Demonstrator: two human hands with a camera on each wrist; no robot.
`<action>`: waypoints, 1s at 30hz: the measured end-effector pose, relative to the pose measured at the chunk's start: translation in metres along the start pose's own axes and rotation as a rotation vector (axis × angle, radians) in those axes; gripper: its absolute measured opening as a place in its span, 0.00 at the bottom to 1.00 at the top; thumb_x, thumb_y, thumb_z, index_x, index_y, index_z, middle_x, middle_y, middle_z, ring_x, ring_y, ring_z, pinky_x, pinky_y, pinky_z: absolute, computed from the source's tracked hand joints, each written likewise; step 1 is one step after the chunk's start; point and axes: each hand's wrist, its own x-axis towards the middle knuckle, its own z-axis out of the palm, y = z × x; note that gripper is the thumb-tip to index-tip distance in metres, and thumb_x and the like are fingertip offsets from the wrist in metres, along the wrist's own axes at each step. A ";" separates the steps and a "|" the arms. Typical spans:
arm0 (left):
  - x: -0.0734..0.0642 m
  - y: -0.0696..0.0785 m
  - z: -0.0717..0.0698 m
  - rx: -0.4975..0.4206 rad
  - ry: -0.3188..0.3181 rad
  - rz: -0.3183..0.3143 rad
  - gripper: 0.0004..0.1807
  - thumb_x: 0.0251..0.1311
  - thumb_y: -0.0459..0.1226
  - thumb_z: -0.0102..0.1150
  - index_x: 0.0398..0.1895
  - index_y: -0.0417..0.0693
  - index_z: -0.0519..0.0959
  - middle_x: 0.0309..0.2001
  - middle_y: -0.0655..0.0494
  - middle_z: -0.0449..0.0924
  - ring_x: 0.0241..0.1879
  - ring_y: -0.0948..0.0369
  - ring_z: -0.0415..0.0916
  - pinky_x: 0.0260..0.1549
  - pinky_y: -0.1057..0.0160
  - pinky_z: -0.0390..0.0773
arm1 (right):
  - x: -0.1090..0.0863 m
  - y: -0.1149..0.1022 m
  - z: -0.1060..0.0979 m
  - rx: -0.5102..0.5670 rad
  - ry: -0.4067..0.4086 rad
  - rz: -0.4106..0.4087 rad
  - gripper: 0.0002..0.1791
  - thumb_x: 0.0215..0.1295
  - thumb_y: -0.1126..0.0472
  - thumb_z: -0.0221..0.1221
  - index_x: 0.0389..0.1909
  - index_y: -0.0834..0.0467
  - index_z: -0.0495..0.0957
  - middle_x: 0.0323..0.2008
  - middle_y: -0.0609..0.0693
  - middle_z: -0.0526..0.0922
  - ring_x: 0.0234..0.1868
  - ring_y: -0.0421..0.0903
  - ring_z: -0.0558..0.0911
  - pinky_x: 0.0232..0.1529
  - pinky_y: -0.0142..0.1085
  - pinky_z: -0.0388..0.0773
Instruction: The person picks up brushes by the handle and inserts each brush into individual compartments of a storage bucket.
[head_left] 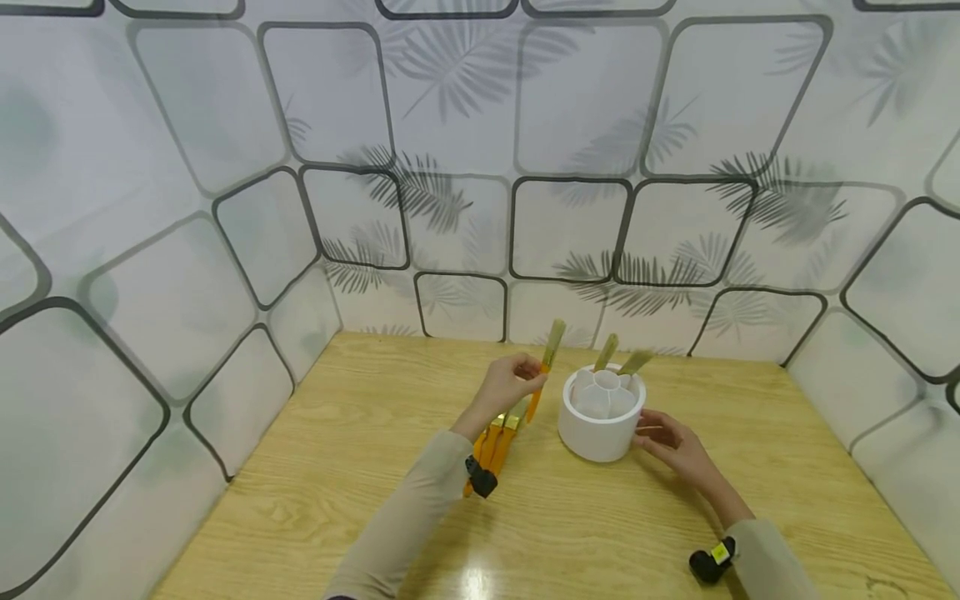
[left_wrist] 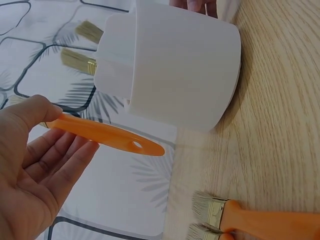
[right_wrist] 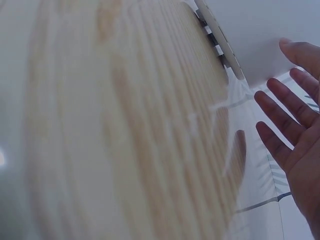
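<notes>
My left hand (head_left: 512, 385) pinches a paintbrush (left_wrist: 112, 135) by its orange handle, bristles up, just left of a round white organizer (head_left: 600, 435). Two more paintbrushes (head_left: 607, 352) stand in the organizer's compartments with their bristles above the rim. At the organizer's right side is my right hand (head_left: 677, 450), its fingers spread loosely and its thumb right at the wall. In the right wrist view those fingers (right_wrist: 287, 117) look relaxed, curled around nothing. Below my left forearm, several orange-handled paintbrushes (head_left: 495, 446) lie side by side on the table, partly hidden by the sleeve.
The wooden table (head_left: 600, 533) carries the organizer and the brushes. A patterned wall covering (head_left: 465, 242) rises along its back and both sides. A small black camera is strapped at each wrist.
</notes>
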 end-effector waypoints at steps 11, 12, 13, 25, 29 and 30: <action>0.003 0.000 0.000 0.014 0.022 0.033 0.08 0.56 0.39 0.62 0.35 0.45 0.80 0.33 0.53 0.82 0.33 0.62 0.77 0.30 0.72 0.76 | 0.000 -0.003 -0.001 -0.012 -0.010 -0.006 0.24 0.63 0.63 0.58 0.60 0.63 0.67 0.50 0.62 0.77 0.50 0.58 0.77 0.47 0.25 0.74; 0.003 0.000 0.001 0.018 0.024 0.037 0.08 0.56 0.39 0.62 0.36 0.45 0.80 0.33 0.53 0.82 0.33 0.63 0.77 0.30 0.72 0.76 | 0.000 -0.003 -0.001 -0.011 -0.011 -0.006 0.24 0.63 0.63 0.58 0.60 0.63 0.67 0.50 0.62 0.77 0.50 0.58 0.77 0.47 0.25 0.74; 0.003 0.001 0.001 0.019 0.026 0.040 0.08 0.56 0.39 0.62 0.36 0.45 0.80 0.33 0.53 0.82 0.33 0.62 0.77 0.30 0.72 0.76 | 0.000 -0.003 -0.001 -0.009 -0.011 -0.005 0.24 0.63 0.63 0.58 0.60 0.63 0.67 0.50 0.62 0.77 0.50 0.57 0.77 0.47 0.25 0.74; 0.004 0.004 0.004 -0.021 0.079 0.078 0.07 0.55 0.38 0.64 0.34 0.44 0.79 0.32 0.52 0.83 0.32 0.63 0.78 0.31 0.71 0.76 | 0.001 -0.002 -0.001 -0.003 -0.005 -0.020 0.23 0.63 0.63 0.58 0.59 0.63 0.68 0.49 0.62 0.77 0.47 0.53 0.79 0.45 0.25 0.75; 0.004 0.006 0.005 -0.028 0.076 0.070 0.08 0.55 0.38 0.63 0.35 0.43 0.79 0.32 0.52 0.82 0.33 0.62 0.78 0.32 0.71 0.76 | 0.000 -0.002 -0.001 0.005 -0.007 -0.015 0.24 0.63 0.64 0.58 0.59 0.64 0.68 0.49 0.62 0.77 0.47 0.53 0.79 0.45 0.26 0.76; 0.004 0.006 0.005 -0.029 0.074 0.068 0.08 0.55 0.38 0.63 0.35 0.43 0.79 0.33 0.52 0.82 0.34 0.62 0.78 0.32 0.70 0.77 | 0.000 -0.002 -0.001 0.004 -0.009 -0.012 0.24 0.63 0.63 0.58 0.59 0.63 0.68 0.49 0.62 0.77 0.47 0.53 0.79 0.45 0.26 0.76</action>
